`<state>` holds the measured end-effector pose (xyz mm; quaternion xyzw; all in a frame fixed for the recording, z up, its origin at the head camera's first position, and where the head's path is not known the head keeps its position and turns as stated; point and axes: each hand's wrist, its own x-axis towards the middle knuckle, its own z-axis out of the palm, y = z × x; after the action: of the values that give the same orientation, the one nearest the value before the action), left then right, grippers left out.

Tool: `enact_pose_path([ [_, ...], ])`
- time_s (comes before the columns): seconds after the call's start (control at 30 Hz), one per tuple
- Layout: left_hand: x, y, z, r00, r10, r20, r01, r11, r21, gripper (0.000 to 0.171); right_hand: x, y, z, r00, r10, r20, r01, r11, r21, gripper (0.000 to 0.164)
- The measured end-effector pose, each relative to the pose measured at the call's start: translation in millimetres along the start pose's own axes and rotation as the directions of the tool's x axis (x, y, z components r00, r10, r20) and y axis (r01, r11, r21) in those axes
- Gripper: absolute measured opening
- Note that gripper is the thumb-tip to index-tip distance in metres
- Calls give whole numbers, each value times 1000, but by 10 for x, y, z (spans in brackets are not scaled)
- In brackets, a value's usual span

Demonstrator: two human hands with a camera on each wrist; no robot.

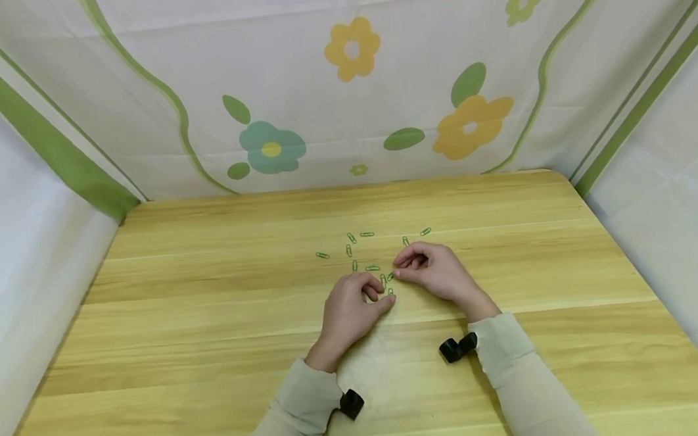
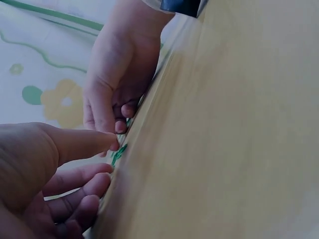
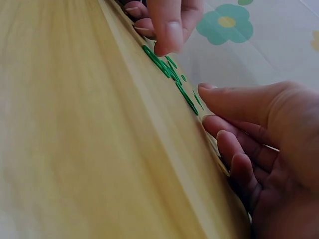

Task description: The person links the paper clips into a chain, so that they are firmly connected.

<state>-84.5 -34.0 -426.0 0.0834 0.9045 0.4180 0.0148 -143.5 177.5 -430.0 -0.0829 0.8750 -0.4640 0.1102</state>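
Several green paper clips lie on the wooden table between the hands. My left hand [image 1: 350, 310] bends over the near clips, thumb and forefinger apart on either side of a paper clip [image 1: 391, 291]. In the left wrist view that paper clip [image 2: 119, 154] shows just beyond those fingertips. My right hand [image 1: 437, 272] has its thumb and forefinger tips at the end of a slanted paper clip [image 1: 390, 276]. From the right wrist, a gap shows between thumb and forefinger, and a green paper clip [image 3: 187, 98] ends right at the forefinger tip.
More paper clips lie farther back, such as a level paper clip [image 1: 367, 234], a paper clip [image 1: 322, 255] at the left and a paper clip [image 1: 425, 231] at the right. A flowered white cloth [image 1: 318, 81] hangs behind the wooden table [image 1: 201, 338].
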Motion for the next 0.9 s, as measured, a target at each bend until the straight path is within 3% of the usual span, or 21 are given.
enact_pose_path([
  [0.27,-14,-23,68,998,24,-61,-22,999,28,23,7,-10,41,999,-28,-23,27,999,-43,11],
  [0.9,-28,50,108,991,-18,-132,26,998,61,15,6,-34,77,998,-54,-42,47,989,-143,7],
])
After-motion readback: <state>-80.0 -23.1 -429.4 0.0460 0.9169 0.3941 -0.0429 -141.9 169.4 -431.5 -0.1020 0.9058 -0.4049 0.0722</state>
